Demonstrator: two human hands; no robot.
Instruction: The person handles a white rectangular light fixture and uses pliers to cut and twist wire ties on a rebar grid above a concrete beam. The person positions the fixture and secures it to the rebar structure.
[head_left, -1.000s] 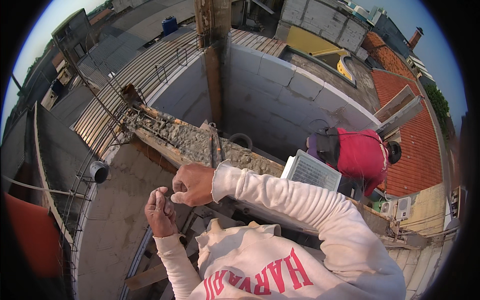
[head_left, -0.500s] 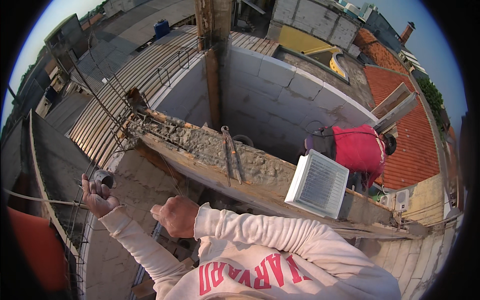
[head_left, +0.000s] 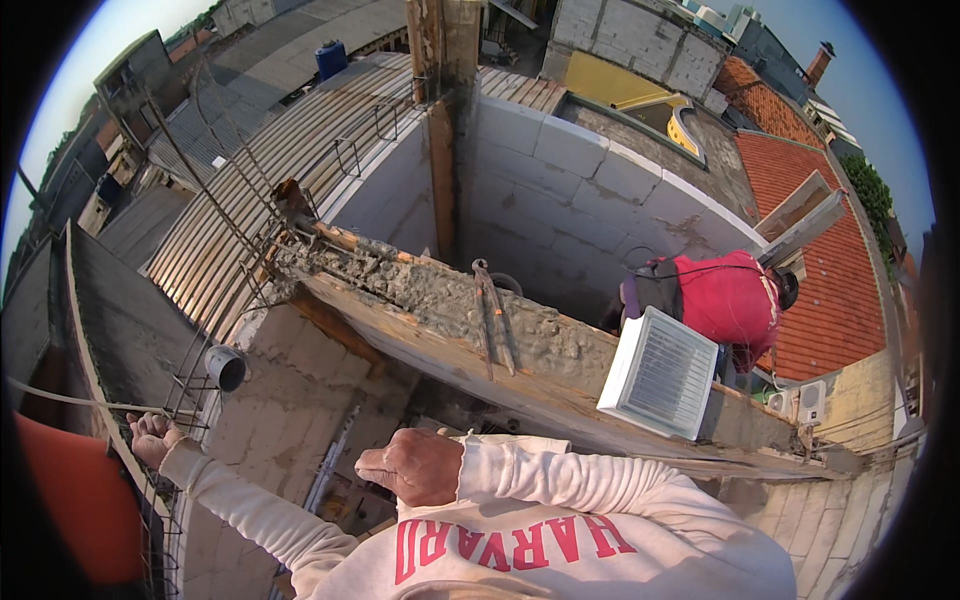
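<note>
My left hand (head_left: 152, 440) is at the far left, its fingers curled beside the steel rebar cage (head_left: 190, 398). Whether those fingers grip a bar I cannot tell. Just above it, apart from the hand, a short grey pipe end (head_left: 225, 368) points its open mouth toward me. My right hand (head_left: 415, 467) is closed in a fist in front of my chest; anything inside it is hidden. Beyond, pincers with orange marks on the handles (head_left: 492, 315) lie across the rough concrete beam (head_left: 420, 290). To the right a glass block (head_left: 662, 372) rests on the beam.
A co-worker in a red top (head_left: 727, 298) bends over behind the glass block. A pale block wall (head_left: 570, 155) encloses a deep drop beyond the beam. Upright rebar rods (head_left: 200, 160) rise at the left. An orange surface (head_left: 75, 500) fills the lower left.
My left hand has come away from the pipe and moved down and left to the rebar cage. My right hand has shifted right toward my chest. The view has shifted slightly.
</note>
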